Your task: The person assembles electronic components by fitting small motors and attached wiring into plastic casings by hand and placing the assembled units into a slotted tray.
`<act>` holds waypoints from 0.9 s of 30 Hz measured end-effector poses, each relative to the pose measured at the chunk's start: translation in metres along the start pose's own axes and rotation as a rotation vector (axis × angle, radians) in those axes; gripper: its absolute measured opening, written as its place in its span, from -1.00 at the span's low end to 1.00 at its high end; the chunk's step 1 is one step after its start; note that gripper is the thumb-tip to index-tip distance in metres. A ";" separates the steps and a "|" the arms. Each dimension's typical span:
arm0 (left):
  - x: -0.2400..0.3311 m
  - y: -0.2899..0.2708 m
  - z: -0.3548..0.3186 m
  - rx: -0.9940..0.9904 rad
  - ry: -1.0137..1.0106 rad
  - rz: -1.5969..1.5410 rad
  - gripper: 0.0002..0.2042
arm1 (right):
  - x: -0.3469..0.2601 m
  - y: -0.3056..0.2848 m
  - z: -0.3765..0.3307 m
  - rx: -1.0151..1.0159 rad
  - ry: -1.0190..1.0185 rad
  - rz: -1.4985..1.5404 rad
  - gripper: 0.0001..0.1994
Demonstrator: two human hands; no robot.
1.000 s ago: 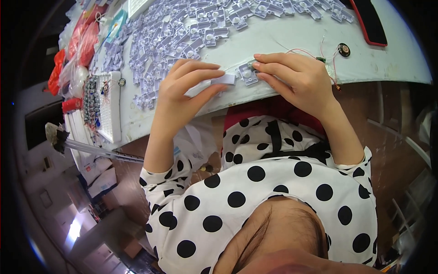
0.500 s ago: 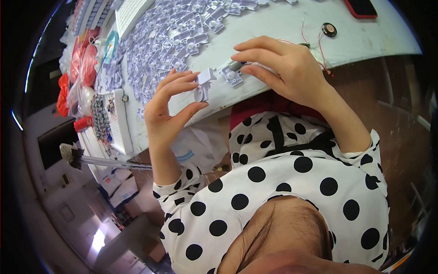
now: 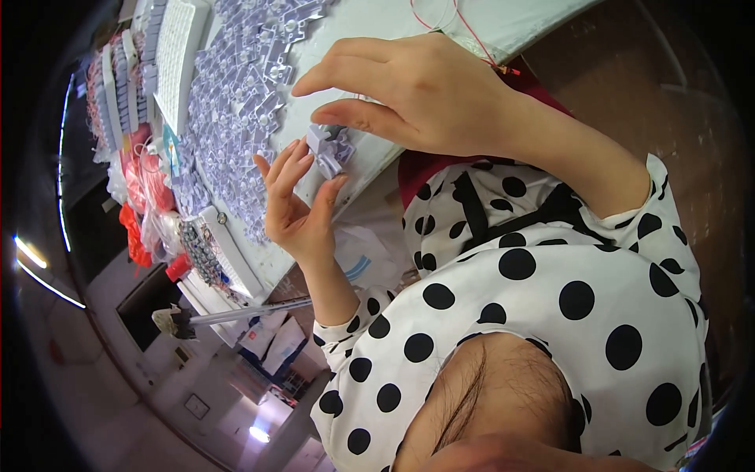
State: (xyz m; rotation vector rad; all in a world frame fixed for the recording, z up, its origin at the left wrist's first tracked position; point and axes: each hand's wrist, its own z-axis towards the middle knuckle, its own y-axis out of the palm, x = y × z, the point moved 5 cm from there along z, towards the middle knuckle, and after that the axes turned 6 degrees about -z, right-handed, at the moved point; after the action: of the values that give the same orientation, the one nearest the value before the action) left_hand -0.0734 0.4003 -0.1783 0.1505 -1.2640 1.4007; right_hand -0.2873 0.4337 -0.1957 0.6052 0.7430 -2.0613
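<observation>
My left hand (image 3: 299, 208) pinches a small pale lavender plastic part (image 3: 324, 148) between thumb and fingertips, just over the table's near edge. My right hand (image 3: 440, 94) hovers beyond it, palm down, its thumb and forefinger apart around a gap. Below the right thumb, close against the held part, shows a dark grey piece (image 3: 336, 132); I cannot tell whether it sits on that part or on another behind it. The right hand's other fingers are mostly hidden behind the forefinger.
A wide spread of similar lavender parts (image 3: 240, 102) covers the left of the table (image 3: 377, 20). White trays (image 3: 181, 59) (image 3: 232, 252) stand along its far left, beside pink bags (image 3: 149, 181). Red wires (image 3: 476, 39) lie beyond my right hand.
The view has turned, so the table sits further left and up. My right hand has come closer to my left hand. The left hand keeps its hold on the plastic part.
</observation>
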 end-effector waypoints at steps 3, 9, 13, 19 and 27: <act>-0.001 -0.001 0.000 -0.008 0.021 0.068 -0.57 | -0.001 0.000 0.000 0.032 -0.027 -0.012 -0.70; 0.003 -0.003 0.000 -0.024 0.029 0.153 -0.59 | 0.000 0.004 0.000 0.060 -0.031 0.001 -0.67; 0.009 -0.001 0.002 -0.046 0.040 0.198 -0.61 | -0.001 0.002 0.000 0.063 -0.027 -0.001 -0.67; 0.015 0.000 0.001 -0.045 0.042 0.304 -0.63 | -0.003 0.000 0.000 0.046 -0.022 -0.004 -0.68; 0.045 0.009 0.021 -0.193 -0.015 0.496 -0.73 | 0.000 0.001 0.001 0.062 0.038 0.074 -0.75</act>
State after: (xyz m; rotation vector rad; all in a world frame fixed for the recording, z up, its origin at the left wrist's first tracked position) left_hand -0.1059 0.4162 -0.1436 -0.3058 -1.5054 1.6811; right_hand -0.2872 0.4328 -0.1956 0.6990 0.6706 -2.0154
